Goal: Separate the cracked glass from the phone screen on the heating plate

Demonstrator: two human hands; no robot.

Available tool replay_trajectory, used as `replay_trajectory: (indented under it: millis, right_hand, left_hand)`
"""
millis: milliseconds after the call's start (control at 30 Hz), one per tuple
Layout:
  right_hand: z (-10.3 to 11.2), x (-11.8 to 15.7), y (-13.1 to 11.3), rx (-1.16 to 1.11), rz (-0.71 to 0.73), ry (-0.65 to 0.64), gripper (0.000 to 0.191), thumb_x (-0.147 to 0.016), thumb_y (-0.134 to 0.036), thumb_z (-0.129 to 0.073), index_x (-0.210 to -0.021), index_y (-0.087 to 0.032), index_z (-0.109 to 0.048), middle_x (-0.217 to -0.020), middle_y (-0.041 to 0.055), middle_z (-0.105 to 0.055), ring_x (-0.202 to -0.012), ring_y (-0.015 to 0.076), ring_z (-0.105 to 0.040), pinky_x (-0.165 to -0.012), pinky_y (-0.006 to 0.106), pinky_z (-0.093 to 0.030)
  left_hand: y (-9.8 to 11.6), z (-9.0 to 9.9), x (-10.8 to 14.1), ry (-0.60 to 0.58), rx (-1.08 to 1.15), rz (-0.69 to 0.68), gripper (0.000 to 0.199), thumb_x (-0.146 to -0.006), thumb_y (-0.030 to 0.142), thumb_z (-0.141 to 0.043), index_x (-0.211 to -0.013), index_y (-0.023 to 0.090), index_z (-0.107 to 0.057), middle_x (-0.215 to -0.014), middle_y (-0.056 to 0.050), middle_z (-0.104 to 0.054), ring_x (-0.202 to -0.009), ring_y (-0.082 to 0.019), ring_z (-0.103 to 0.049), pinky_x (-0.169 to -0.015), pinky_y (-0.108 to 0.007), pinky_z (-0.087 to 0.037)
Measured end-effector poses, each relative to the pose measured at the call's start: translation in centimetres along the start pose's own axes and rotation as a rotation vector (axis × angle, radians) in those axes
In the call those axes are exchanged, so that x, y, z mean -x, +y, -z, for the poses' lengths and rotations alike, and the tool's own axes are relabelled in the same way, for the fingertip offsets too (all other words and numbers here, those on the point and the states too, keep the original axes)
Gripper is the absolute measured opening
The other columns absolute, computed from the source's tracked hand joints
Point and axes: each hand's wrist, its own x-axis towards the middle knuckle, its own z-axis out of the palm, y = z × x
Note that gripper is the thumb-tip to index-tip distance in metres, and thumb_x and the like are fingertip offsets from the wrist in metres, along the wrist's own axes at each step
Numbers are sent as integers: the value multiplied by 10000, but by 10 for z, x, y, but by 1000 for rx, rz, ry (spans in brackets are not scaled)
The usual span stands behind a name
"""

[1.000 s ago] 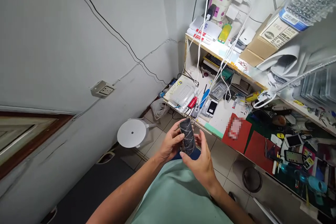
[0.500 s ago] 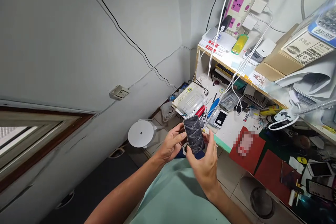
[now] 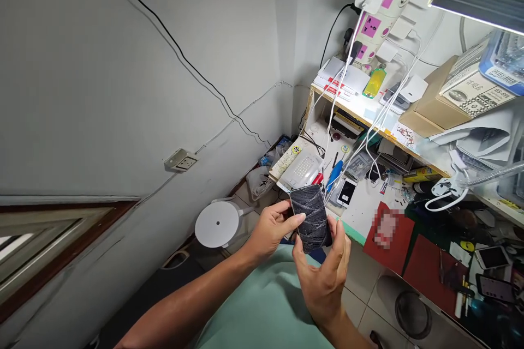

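Note:
A dark phone with pale crack-like lines over its surface is held above my lap, close to the bench edge. My left hand grips its left side, the thumb lying on the face and the fingers behind. On the other side, my right hand holds the lower part between thumb and fingers. Beyond the phone, a white phone lies on the bench beside a blue-handled tool. Part of a red object shows just behind the held phone's top edge.
A white round stool stands at the left. The white bench carries red mats at the right. White cables hang from a tower socket on the shelf. Boxes sit at the upper right.
The view has tilted and shifted slightly. The held phone appears larger and a little lower, and my left thumb has moved further onto its face. Both hands still hold it.

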Motion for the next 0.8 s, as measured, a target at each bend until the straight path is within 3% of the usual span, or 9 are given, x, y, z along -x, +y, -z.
replay_trajectory:
  millis: [100, 467, 633, 800]
  right_hand:
    - [-2, 1, -9, 29, -4, 0, 1017, -954, -257, -823, -1756, -159, -205, -1442, 257, -631, -1283, 372, -674, -1018, 599, -646]
    - [3, 1, -19, 17, -46, 27, 987, -952, -314, -824, -1741, -143, -258, -1464, 256, -628, -1311, 401, -668, -1030, 625, -637]
    - [8, 8, -6, -5, -97, 56, 829, -986, -293, -772, -1697, -158, -367, -1406, 231, -679, -1244, 376, -711, -988, 584, -646]
    - [9, 17, 11, -59, -213, 95, 536, -1027, -242, -713, -1539, -189, -561, -1299, 172, -741, -1151, 307, -749, -952, 492, -643]
  left_hand:
    - [5, 5, -2, -9, -11, 1, 404, -844, 413, -914, -1150, 160, -840, -1091, -101, -836, -972, -265, -777, -918, -380, -629]
    - [19, 11, -5, -38, -53, 41, 369, -863, 419, -893, -1140, 178, -850, -1073, -94, -842, -969, -269, -787, -928, -400, -649]
    - [21, 13, -6, -51, -78, 47, 382, -864, 436, -889, -1128, 162, -853, -1053, -99, -843, -947, -273, -787, -901, -393, -652]
    - [27, 10, -4, -55, -122, 50, 367, -881, 434, -877, -1143, 178, -857, -1062, -93, -844, -990, -289, -788, -956, -411, -642]
